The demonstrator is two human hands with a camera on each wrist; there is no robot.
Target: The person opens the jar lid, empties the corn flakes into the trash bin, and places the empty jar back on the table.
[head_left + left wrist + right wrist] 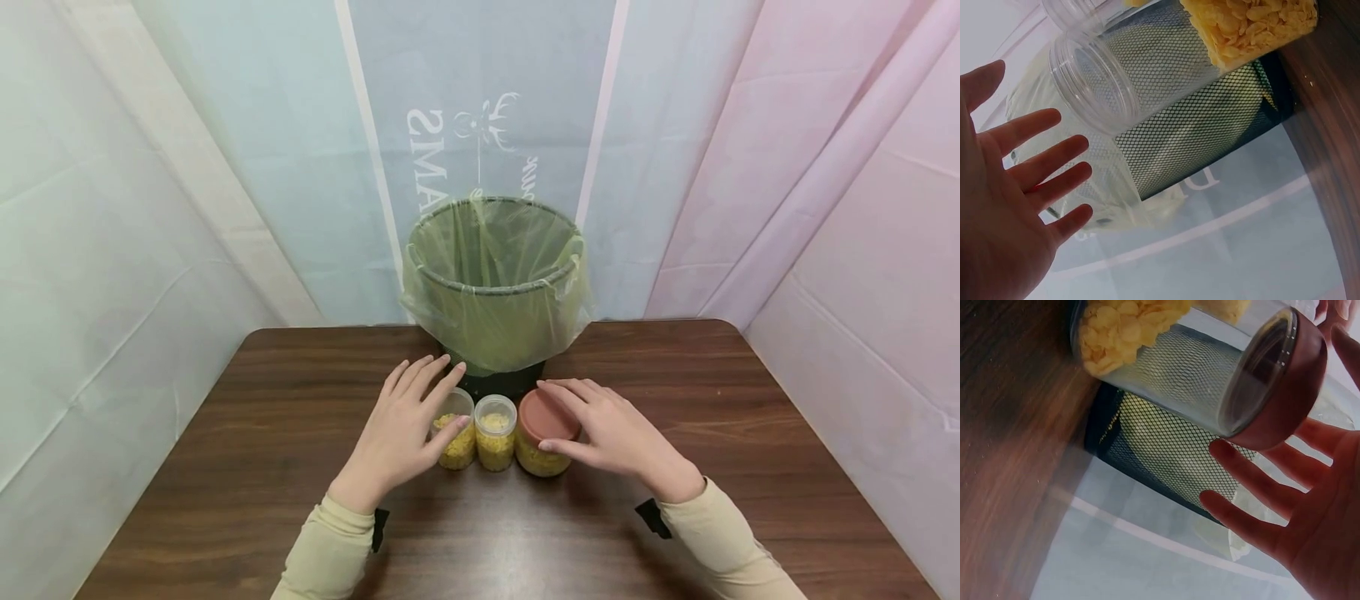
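A person sits both hands wide at a wood-grain desk (pixel 480 554), where a dark mesh bin (pixel 498 385), draped in a translucent greenish liner (pixel 517 333), stands behind a row of three upright containers. The left hand (pixel 401 429), fingers extended and thumb spread, grips nothing at the row's left end. The right hand (pixel 611 429), also spread, brackets the lid of the red-lidded jar (pixel 543 463) from the right, thumb on the near side and fingers on the far; contact cannot be told. That jar, broadest of the three, stands with its long axis vertical, the right hand plainly nearer. The left clear jar (pixel 459 452), also vertical, lies just beside the left hand's thumb. Between them stands the slim middle jar (pixel 495 452), farther from either palm. Yellow flakes (pixel 1260 28) lie in the left jar's lower part.
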